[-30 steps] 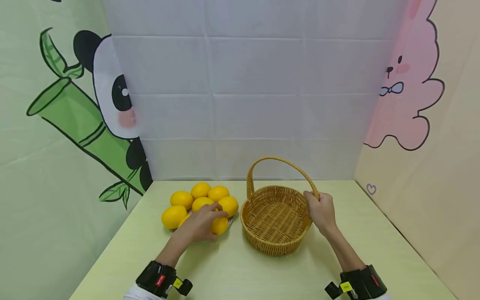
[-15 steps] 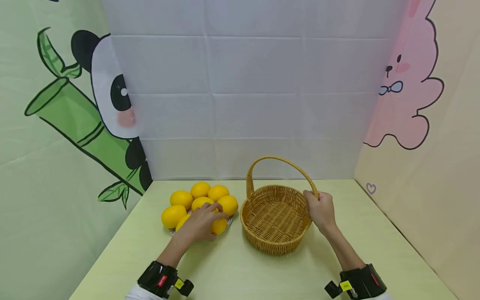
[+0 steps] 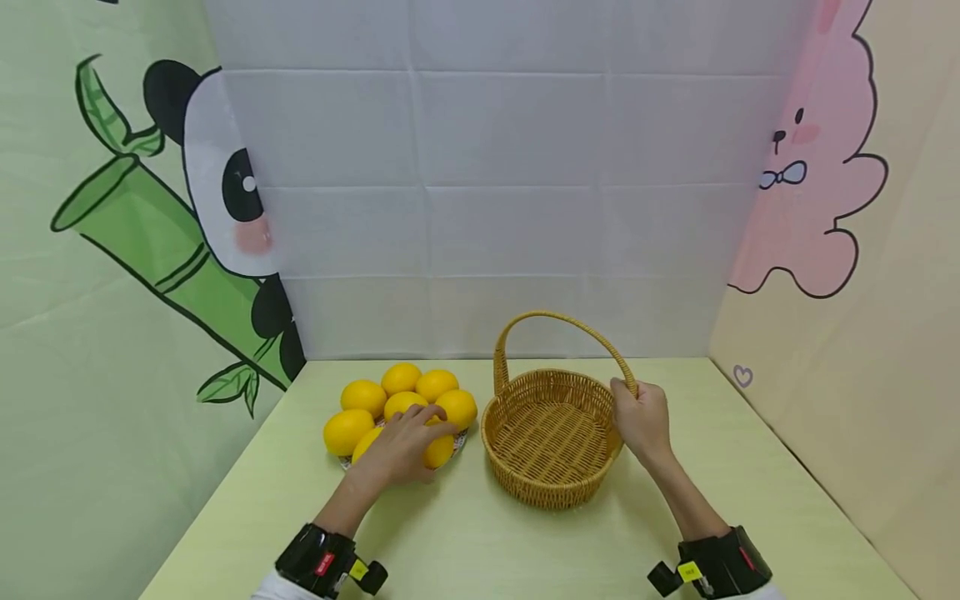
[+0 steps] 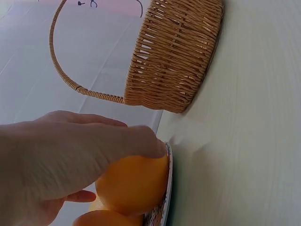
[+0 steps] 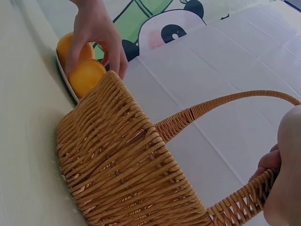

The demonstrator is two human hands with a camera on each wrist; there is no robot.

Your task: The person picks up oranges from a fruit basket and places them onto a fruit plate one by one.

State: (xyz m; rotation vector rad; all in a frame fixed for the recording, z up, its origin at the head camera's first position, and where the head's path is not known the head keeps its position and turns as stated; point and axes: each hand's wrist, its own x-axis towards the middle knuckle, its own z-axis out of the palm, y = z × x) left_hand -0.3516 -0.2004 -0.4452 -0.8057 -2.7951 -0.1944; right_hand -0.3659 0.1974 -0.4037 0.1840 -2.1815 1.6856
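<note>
My left hand reaches over a plate heaped with several yellow lemons. Its thumb and fingers curl round the lemon at the plate's front right; in the left wrist view that lemon sits low against the patterned rim. The back of the hand partly hides the lemons behind it. On the other side, my right hand grips the base of the arched handle of a bare wicker basket. The right wrist view has the basket's woven side close up, with the left hand beyond it.
A pale wooden table carries the plate and basket, which stand side by side with a narrow gap. Behind rises a creased white backdrop, with printed cartoon walls at the sides. Both wrists wear black camera straps.
Hardly anything differs. The left hand stays around the same lemon and the right hand keeps its hold on the basket handle; only tiny shifts show.
</note>
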